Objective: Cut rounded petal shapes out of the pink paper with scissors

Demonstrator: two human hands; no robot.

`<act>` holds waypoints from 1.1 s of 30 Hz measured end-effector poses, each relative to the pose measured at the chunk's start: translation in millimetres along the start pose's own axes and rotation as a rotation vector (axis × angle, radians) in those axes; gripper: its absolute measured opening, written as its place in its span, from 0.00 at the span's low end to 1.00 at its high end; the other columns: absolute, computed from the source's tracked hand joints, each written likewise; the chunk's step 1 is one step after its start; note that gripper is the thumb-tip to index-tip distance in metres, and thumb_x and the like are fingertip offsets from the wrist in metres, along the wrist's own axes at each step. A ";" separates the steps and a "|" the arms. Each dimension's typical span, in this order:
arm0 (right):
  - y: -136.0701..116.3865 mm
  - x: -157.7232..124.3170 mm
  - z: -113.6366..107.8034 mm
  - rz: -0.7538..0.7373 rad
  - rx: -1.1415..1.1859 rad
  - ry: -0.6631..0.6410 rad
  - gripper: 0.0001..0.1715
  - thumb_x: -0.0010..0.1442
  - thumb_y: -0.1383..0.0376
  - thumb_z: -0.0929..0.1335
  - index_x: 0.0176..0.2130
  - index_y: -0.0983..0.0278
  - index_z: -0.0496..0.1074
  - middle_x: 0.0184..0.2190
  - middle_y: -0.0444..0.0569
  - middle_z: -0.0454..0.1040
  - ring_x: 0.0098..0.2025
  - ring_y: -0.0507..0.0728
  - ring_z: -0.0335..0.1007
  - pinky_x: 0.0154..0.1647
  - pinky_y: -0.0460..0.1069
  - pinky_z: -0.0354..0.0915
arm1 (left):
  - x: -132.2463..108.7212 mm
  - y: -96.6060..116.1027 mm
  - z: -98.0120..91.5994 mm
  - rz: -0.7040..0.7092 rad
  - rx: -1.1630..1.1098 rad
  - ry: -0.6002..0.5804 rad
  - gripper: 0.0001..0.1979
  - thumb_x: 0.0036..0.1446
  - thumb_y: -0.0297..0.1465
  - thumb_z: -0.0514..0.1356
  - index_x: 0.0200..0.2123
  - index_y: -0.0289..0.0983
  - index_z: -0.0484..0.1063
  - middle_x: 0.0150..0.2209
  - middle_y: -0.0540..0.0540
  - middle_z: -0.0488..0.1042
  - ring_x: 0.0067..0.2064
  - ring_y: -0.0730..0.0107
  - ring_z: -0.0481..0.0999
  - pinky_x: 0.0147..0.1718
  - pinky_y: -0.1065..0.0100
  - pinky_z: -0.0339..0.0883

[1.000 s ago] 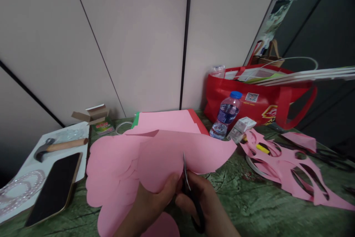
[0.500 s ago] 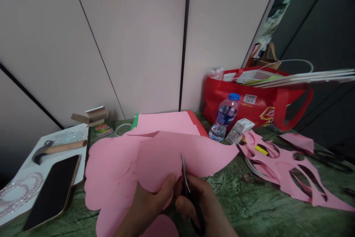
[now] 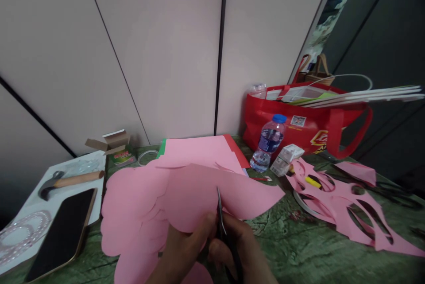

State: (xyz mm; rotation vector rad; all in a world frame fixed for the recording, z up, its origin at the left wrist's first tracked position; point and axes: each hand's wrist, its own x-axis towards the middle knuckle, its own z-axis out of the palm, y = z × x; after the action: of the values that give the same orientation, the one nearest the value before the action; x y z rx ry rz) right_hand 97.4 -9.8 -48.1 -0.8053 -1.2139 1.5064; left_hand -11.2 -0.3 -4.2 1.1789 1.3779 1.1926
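- The left hand (image 3: 187, 245) is grasping the near edge of the pink sheet (image 3: 195, 193), its thumb pressing on top.
- The right hand (image 3: 244, 242) is gripping the scissors (image 3: 220, 219) by the dark handles; a blade is showing above the sheet, pointing away from the person.
- The sheet is extending across the front of both hands, its right end tapering to a point over the green counter (image 3: 282, 248).
- Pink cutouts (image 3: 128, 208) are lying overlapped to the left of the sheet.
- A pink offcut (image 3: 365, 213), pierced with holes, is lying well to the right.
- A bottle (image 3: 270, 140) is standing in front of a red bag (image 3: 299, 126).
- A hammer (image 3: 79, 179) and a phone (image 3: 63, 235) are resting at far left.
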 end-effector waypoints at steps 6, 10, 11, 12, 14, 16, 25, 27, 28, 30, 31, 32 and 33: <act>-4.1 1.3 4.4 0.013 0.057 -0.016 0.20 0.44 0.54 0.72 0.22 0.63 0.61 0.15 0.37 0.59 0.16 0.48 0.51 0.16 0.44 0.50 | -1.6 -0.7 7.1 -0.019 -0.077 0.144 0.11 0.44 0.38 0.62 0.26 0.36 0.75 0.26 0.46 0.79 0.32 0.60 0.77 0.33 0.66 0.70; -5.1 3.6 0.8 0.036 0.072 0.006 0.18 0.42 0.60 0.74 0.24 0.64 0.63 0.16 0.37 0.57 0.18 0.48 0.49 0.18 0.44 0.49 | -2.1 3.1 8.1 -0.062 -0.104 0.212 0.07 0.40 0.35 0.63 0.24 0.37 0.74 0.24 0.48 0.78 0.31 0.62 0.77 0.31 0.67 0.70; -5.8 3.8 -0.4 0.031 0.061 0.012 0.17 0.43 0.61 0.75 0.24 0.64 0.63 0.17 0.37 0.57 0.19 0.48 0.48 0.19 0.44 0.49 | -2.5 3.5 8.2 -0.071 -0.095 0.208 0.07 0.40 0.34 0.63 0.24 0.37 0.74 0.25 0.48 0.78 0.31 0.61 0.77 0.31 0.67 0.70; -6.5 4.0 -1.3 0.019 0.048 0.018 0.17 0.42 0.61 0.75 0.25 0.64 0.64 0.18 0.37 0.57 0.20 0.49 0.49 0.20 0.44 0.48 | -3.0 3.5 8.2 -0.073 -0.077 0.201 0.07 0.40 0.33 0.63 0.25 0.37 0.74 0.25 0.48 0.78 0.31 0.61 0.77 0.31 0.66 0.70; -7.7 4.2 -2.6 -0.001 0.036 0.036 0.17 0.42 0.61 0.75 0.26 0.64 0.64 0.20 0.38 0.58 0.22 0.50 0.50 0.21 0.45 0.49 | -4.0 2.6 8.7 -0.058 -0.044 0.177 0.07 0.41 0.33 0.62 0.26 0.37 0.74 0.26 0.48 0.78 0.32 0.61 0.77 0.32 0.66 0.69; -8.5 4.2 -3.0 -0.001 0.049 0.047 0.19 0.42 0.60 0.75 0.27 0.64 0.64 0.21 0.39 0.59 0.23 0.51 0.51 0.22 0.45 0.50 | -4.5 1.4 9.2 -0.047 -0.039 0.169 0.06 0.42 0.34 0.62 0.26 0.38 0.73 0.27 0.48 0.78 0.33 0.62 0.77 0.33 0.66 0.70; -15.8 4.3 -5.1 -0.011 0.076 -0.011 0.24 0.39 0.54 0.76 0.27 0.64 0.64 0.21 0.39 0.58 0.22 0.49 0.47 0.21 0.45 0.46 | -4.8 6.0 8.9 -0.066 -0.007 0.106 0.06 0.42 0.35 0.61 0.19 0.41 0.72 0.18 0.51 0.74 0.24 0.64 0.74 0.25 0.68 0.69; -16.3 4.4 -5.3 -0.021 0.069 -0.022 0.25 0.38 0.52 0.76 0.28 0.64 0.65 0.21 0.38 0.57 0.22 0.49 0.46 0.21 0.45 0.45 | -5.1 7.0 8.4 -0.093 0.002 0.061 0.09 0.43 0.37 0.60 0.17 0.41 0.71 0.16 0.51 0.72 0.22 0.64 0.73 0.22 0.68 0.67; -16.3 4.3 -5.3 -0.019 0.068 -0.024 0.26 0.38 0.50 0.76 0.28 0.64 0.65 0.21 0.38 0.57 0.22 0.49 0.46 0.21 0.45 0.45 | -5.2 7.2 8.2 -0.103 0.004 0.052 0.09 0.43 0.37 0.60 0.17 0.40 0.71 0.16 0.51 0.72 0.22 0.65 0.73 0.22 0.68 0.67; -15.9 4.0 -5.0 -0.004 0.067 -0.015 0.28 0.36 0.49 0.75 0.28 0.64 0.66 0.21 0.39 0.58 0.22 0.50 0.47 0.21 0.45 0.45 | -5.2 7.1 8.1 -0.117 0.007 0.039 0.09 0.43 0.38 0.60 0.16 0.40 0.71 0.16 0.51 0.72 0.22 0.65 0.72 0.21 0.68 0.67; -15.7 3.9 -4.6 0.004 0.068 -0.009 0.28 0.36 0.48 0.75 0.28 0.64 0.66 0.21 0.39 0.58 0.22 0.50 0.47 0.20 0.45 0.45 | -5.1 6.8 8.2 -0.115 0.000 0.038 0.09 0.42 0.38 0.60 0.17 0.40 0.71 0.16 0.51 0.72 0.22 0.65 0.72 0.21 0.68 0.67; -15.5 3.7 -4.0 0.010 0.070 -0.005 0.28 0.36 0.48 0.75 0.29 0.64 0.67 0.21 0.39 0.59 0.22 0.50 0.47 0.21 0.45 0.46 | -5.0 6.5 8.5 -0.105 -0.004 0.040 0.09 0.42 0.38 0.60 0.17 0.41 0.71 0.16 0.51 0.73 0.22 0.65 0.72 0.22 0.68 0.67; -15.5 3.7 -3.1 0.008 0.073 -0.004 0.28 0.36 0.47 0.75 0.30 0.63 0.67 0.21 0.39 0.59 0.22 0.50 0.47 0.21 0.45 0.46 | -4.9 6.2 8.8 -0.090 -0.006 0.045 0.09 0.43 0.38 0.60 0.17 0.41 0.71 0.17 0.50 0.73 0.23 0.65 0.72 0.22 0.68 0.68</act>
State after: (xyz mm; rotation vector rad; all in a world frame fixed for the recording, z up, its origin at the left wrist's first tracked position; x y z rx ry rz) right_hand 103.7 -5.3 -33.8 -0.7595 -1.1532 1.5509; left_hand -1.5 -3.9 1.4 1.0807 1.4447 1.1650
